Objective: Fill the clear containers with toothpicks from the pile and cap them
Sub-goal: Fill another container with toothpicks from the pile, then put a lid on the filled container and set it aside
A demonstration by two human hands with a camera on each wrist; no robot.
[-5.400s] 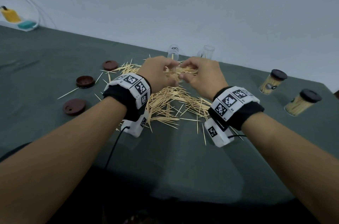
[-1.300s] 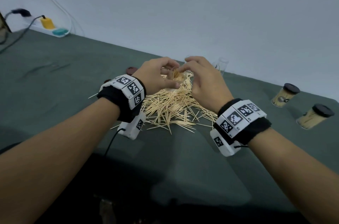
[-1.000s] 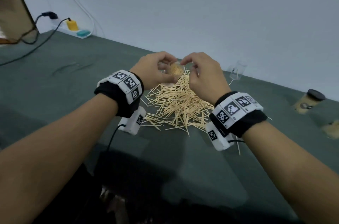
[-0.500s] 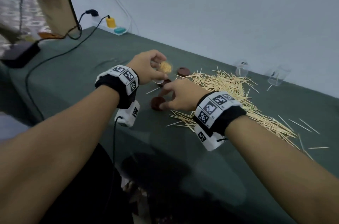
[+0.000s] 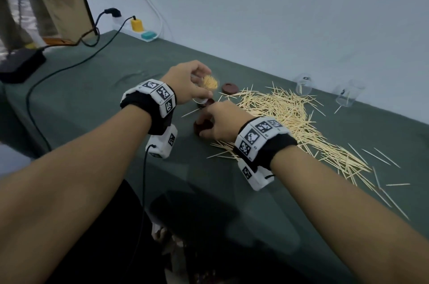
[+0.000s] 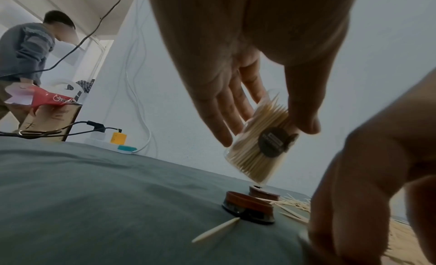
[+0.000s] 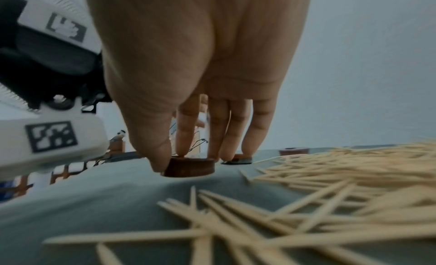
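My left hand (image 5: 204, 88) (image 6: 266, 135) holds a clear container (image 5: 210, 84) (image 6: 257, 148) packed with toothpicks, tilted and lifted off the green table, uncapped. Below it my right hand (image 5: 205, 124) (image 7: 186, 157) reaches down, thumb and fingers pinching a brown cap (image 5: 199, 128) (image 7: 188, 166) that lies on the cloth. Two more brown caps (image 5: 229, 88) (image 5: 207, 102) (image 6: 247, 209) lie just beyond. The toothpick pile (image 5: 290, 116) (image 7: 330, 185) spreads out to the right. Two clear containers (image 5: 304, 84) (image 5: 348, 93), almost empty, stand at the back by the wall.
A white power strip with a yellow plug (image 5: 139, 28) sits at the back left, its cables running over the cloth to a black box (image 5: 21, 65). A person (image 6: 26, 51) stands beyond the table's left end. Stray toothpicks (image 5: 380, 156) lie at the right.
Both hands moved left from the pile to the caps. My right hand left the container's mouth and came down onto a brown cap. My left hand still holds the filled container.
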